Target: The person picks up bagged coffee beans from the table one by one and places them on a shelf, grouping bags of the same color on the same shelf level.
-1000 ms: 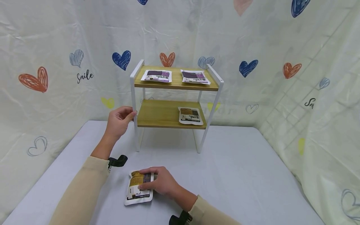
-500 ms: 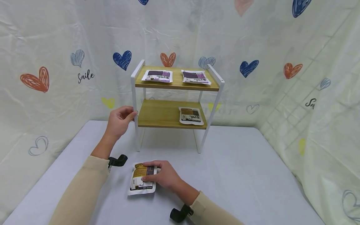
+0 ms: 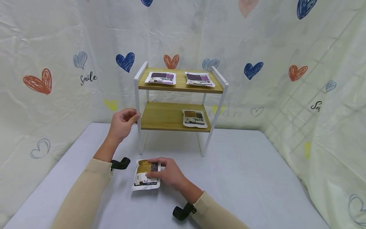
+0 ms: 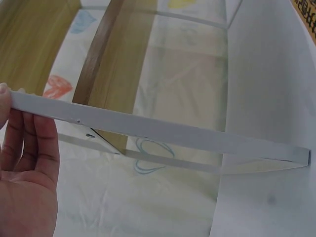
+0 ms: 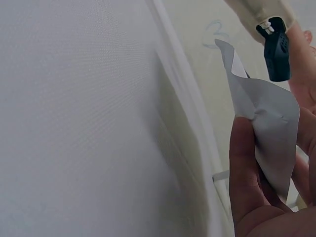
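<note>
My left hand (image 3: 123,124) pinches the white front left leg (image 3: 137,105) of a small two-tier shelf; the left wrist view shows thumb and fingers around that white bar (image 4: 148,126). In my right hand (image 3: 170,173) is a flat white pouch (image 3: 143,181) with a gold and purple label, gripped by its right side between thumb and fingers. It is raised over the table, in front of the shelf. The right wrist view shows the pouch's plain pale underside (image 5: 269,118), with fingers pressed against it.
Two purple-labelled pouches lie on the wooden top tier (image 3: 180,83), one left (image 3: 161,78), one right (image 3: 199,79). A brown-labelled pouch (image 3: 195,119) lies at the right of the lower tier (image 3: 160,116). The shelf stands on a white-covered table (image 3: 243,178), before a heart-printed curtain (image 3: 228,38).
My right hand has carried the pouch forward and slightly right, toward the shelf. The left hand keeps its hold on the shelf leg.
</note>
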`<action>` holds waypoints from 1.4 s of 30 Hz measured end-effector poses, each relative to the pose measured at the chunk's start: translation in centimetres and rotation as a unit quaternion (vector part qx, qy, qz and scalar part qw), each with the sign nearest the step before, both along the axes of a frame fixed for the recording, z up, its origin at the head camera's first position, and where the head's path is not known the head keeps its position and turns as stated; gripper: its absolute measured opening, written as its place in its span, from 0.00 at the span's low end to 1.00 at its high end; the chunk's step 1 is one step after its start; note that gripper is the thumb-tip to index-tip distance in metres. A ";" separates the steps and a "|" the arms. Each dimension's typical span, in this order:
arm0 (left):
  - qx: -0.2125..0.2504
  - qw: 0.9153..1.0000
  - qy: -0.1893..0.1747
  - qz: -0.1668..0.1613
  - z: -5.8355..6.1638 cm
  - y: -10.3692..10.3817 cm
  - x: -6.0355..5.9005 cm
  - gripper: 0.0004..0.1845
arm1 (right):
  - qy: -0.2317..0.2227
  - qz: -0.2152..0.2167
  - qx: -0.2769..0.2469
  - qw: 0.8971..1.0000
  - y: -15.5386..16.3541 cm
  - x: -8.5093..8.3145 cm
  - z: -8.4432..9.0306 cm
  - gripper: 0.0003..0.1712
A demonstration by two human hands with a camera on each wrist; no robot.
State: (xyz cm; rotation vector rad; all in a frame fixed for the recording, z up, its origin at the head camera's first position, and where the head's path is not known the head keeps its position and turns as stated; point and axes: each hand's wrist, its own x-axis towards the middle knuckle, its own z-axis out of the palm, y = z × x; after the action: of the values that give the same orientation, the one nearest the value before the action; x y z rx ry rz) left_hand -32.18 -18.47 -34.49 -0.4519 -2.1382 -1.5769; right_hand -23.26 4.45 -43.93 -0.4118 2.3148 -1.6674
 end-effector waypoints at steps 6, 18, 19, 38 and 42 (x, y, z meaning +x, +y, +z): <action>0.010 1.000 0.000 -0.007 0.0 0.1 0.0 0.16 | -0.006 -0.008 -0.012 1.000 0.2 -0.6 0.2 0.25; 0.008 1.000 0.000 -0.008 0.2 0.1 0.2 0.15 | -0.003 -0.018 -0.032 0.999 0.4 -1.4 0.8 0.24; 0.007 1.000 0.000 -0.007 0.2 0.1 0.2 0.15 | -0.002 -0.018 -0.033 0.999 0.4 -1.4 0.8 0.24; 0.004 1.000 0.000 -0.004 0.2 0.2 0.2 0.15 | -0.019 -0.021 -0.092 0.995 1.0 -3.0 2.6 0.24; 0.004 1.000 -0.004 -0.004 0.2 0.2 0.2 0.16 | -0.013 -0.022 -0.104 0.994 1.1 -3.1 3.1 0.23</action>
State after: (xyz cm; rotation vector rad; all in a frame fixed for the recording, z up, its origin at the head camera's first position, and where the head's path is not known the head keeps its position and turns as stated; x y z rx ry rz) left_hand -32.00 -18.27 -34.25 -0.4539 -2.1374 -1.5944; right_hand -26.40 5.53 -40.83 -0.3791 2.1545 -1.9314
